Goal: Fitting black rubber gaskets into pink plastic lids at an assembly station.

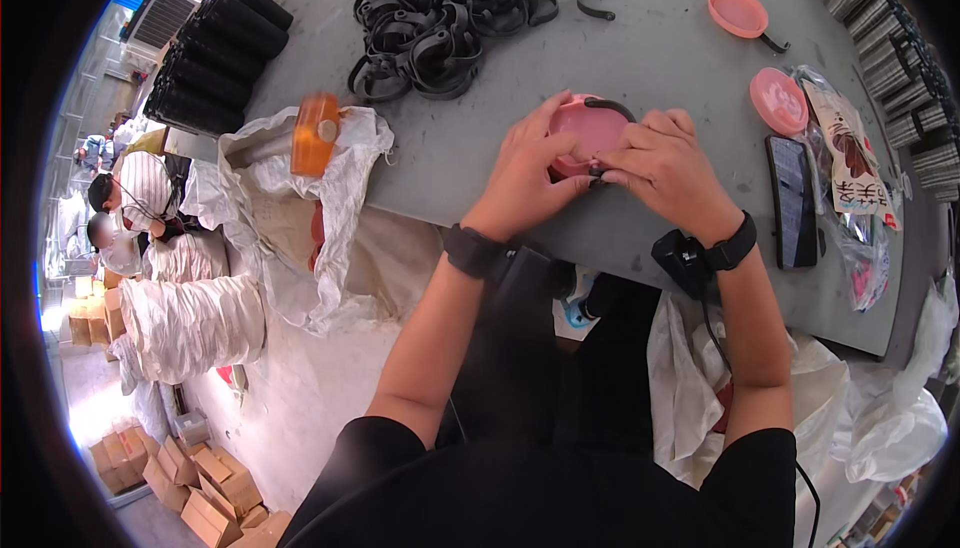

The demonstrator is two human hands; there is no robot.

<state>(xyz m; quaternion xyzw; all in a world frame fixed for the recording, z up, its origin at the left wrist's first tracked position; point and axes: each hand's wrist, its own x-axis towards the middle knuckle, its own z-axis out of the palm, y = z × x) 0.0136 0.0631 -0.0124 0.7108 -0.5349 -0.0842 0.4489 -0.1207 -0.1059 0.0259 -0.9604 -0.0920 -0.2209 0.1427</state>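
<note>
A round pink lid (588,130) is held over the table's near edge, its dished side facing up. My left hand (520,183) is closed around its left side, with the thumb along the near rim. A curved black plastic handle (612,108) lies over the lid's far right rim. Pinched fingers of my right hand (672,173) are on the handle at the lid's right and near side. A small dark end shows between both hands at the near rim; whether it is fastened there is hidden by my fingers.
Black handles (440,33) lie heaped on the grey table (660,68), a loose handle (597,0) beside them. At right are pink lids (737,12), a phone (793,203) and a snack bag (850,153). An orange container (316,136) is over a white sack (345,183). Black cylinders (220,53) stand left.
</note>
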